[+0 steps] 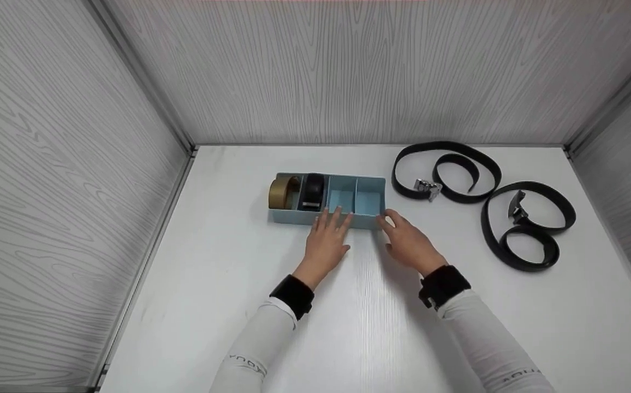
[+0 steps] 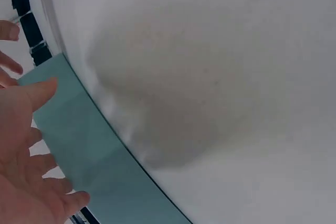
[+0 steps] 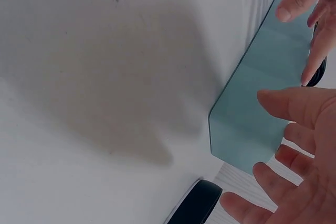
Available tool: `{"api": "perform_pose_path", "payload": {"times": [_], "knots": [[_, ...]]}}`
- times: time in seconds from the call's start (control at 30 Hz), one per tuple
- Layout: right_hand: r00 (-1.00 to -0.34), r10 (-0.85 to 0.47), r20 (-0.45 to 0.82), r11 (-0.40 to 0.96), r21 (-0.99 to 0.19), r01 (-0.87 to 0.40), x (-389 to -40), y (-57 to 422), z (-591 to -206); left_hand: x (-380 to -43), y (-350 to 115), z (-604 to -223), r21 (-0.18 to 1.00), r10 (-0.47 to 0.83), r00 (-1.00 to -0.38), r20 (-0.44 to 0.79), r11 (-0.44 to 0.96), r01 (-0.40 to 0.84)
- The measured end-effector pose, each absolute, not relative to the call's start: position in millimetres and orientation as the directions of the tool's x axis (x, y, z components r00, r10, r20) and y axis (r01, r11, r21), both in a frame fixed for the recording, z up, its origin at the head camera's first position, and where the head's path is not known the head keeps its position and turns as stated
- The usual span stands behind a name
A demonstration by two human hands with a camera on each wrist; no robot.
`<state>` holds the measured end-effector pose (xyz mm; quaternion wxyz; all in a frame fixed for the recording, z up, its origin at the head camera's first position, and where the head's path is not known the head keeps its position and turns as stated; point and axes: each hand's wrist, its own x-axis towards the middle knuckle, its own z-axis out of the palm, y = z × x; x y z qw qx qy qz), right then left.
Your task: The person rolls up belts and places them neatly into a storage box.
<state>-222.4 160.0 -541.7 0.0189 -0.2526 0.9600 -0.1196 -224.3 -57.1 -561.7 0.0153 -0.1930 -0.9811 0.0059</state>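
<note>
White-sleeved left hand [image 1: 325, 246] and right hand [image 1: 410, 243] extend forward, fingers apart, at one blue four-compartment tray [image 1: 369, 203]; two black belts [image 1: 468, 198] [image 1: 490, 230] lie rightward.

the compartment tray [image 1: 293, 217] looks smooth, matt plastic; the belts [image 1: 446, 146] smooth and faintly glossy, one buckle [image 1: 428, 188] shiny metal; the sleeves [image 1: 255, 338] cloth; the back wall [image 1: 348, 82] wood-grained.
</note>
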Motion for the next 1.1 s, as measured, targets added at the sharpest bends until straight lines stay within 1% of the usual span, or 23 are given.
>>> {"api": "perform_pose_path", "payload": {"times": [0.1,0.2,0.3,0.4,0.5,0.63,0.73,0.83,0.97,1.1], "knots": [[-0.868,-0.495,0.034,0.842,-0.229,-0.489,-226,158,-543,-229,-59,-561,0.007,0.359,-0.933,-0.026,0.933,0.359],[-0.874,-0.486,0.02,0.845,-0.244,-0.476,-230,157,-542,-235,-60,-560,0.033,0.351,-0.936,-0.043,0.936,0.349],[-0.884,-0.467,-0.033,0.847,-0.306,-0.435,-232,160,-541,-242,-61,-560,0.051,0.336,-0.94,-0.053,0.941,0.334],[-0.901,-0.421,-0.104,0.859,-0.364,-0.359,-233,171,-541,-250,-62,-560,0.064,0.317,-0.946,-0.063,0.947,0.313],[-0.93,-0.321,-0.18,0.892,-0.387,-0.234,-233,190,-541,-257,-64,-560,0.084,0.295,-0.953,-0.071,0.954,0.289],[-0.954,-0.134,-0.268,0.927,-0.374,-0.025,-227,221,-537,-263,-67,-558,0.131,0.266,-0.961,-0.074,0.958,0.255],[-0.946,0.007,-0.323,0.93,-0.347,0.125,-220,250,-534,-264,-68,-554,0.17,0.266,-0.96,-0.091,0.954,0.249],[-0.928,0.13,-0.35,0.912,-0.326,0.25,-213,281,-533,-264,-70,-548,0.221,0.285,-0.953,-0.1,0.941,0.258],[-0.911,0.238,-0.337,0.885,-0.311,0.346,-201,316,-536,-265,-73,-543,0.299,0.301,-0.95,-0.083,0.917,0.264],[-0.906,0.251,-0.34,0.886,-0.296,0.357,-192,332,-541,-260,-73,-544,0.329,0.319,-0.947,-0.043,0.899,0.288]]}}
